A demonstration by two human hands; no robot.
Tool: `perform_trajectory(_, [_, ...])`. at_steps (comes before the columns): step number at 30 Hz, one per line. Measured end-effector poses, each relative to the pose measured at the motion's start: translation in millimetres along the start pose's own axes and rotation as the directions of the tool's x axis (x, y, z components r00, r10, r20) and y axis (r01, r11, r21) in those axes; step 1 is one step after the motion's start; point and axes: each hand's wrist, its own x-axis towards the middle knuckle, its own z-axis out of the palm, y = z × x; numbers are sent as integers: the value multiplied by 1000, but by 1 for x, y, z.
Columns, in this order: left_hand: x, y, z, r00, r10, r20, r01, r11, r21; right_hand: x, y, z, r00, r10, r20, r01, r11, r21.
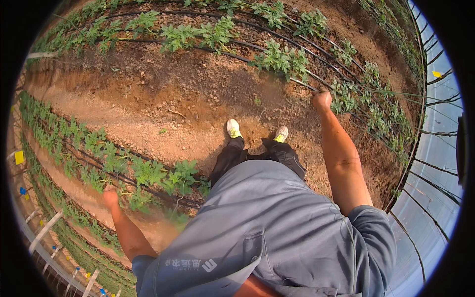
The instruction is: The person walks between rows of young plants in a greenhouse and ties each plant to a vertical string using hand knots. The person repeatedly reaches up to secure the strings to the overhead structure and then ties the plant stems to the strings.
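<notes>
My right hand (322,99) is stretched out low to the right, its fingers curled. It is beside a black drip line (303,84) and the leafy tomato-like plants (341,97) of the front row. Whether anything is in its grasp, I cannot tell. My left hand (110,195) reaches out to the left, at the edge of another row of green plants (148,171). Its fingers are small and partly lost against the leaves, so its hold is unclear.
Bare reddish soil (148,111) runs between the rows, with my shoes (233,128) on it. More drip lines (259,32) cross the bed ahead. Thin green strings (404,93) and a plastic greenhouse wall (434,156) are at the right. Yellow cards (19,157) hang at left.
</notes>
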Motion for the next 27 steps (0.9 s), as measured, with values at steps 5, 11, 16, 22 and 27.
perform_trajectory(5, [-86, 138, 38, 943, 271, 195, -130, 836, -533, 1, 14, 56, 995, -92, 46, 98, 982, -161])
perform_trajectory(11, [-241, 277, 149, 790, 423, 444, -109, 810, -577, 34, 45, 126, 926, 276, 256, -148, 892, -427])
perform_trajectory(16, [-323, 370, 267, 723, 528, 447, -302, 822, -483, 42, 135, 242, 680, 213, 701, 177, 881, -439])
perform_trajectory(22, [-355, 412, 362, 666, 604, 438, -408, 787, -463, 47, 238, 397, 688, -36, 725, 352, 890, -290])
perform_trajectory(27, [-343, 405, 375, 694, 553, 461, -325, 812, -484, 53, 250, 494, 733, 125, 668, 160, 924, -348])
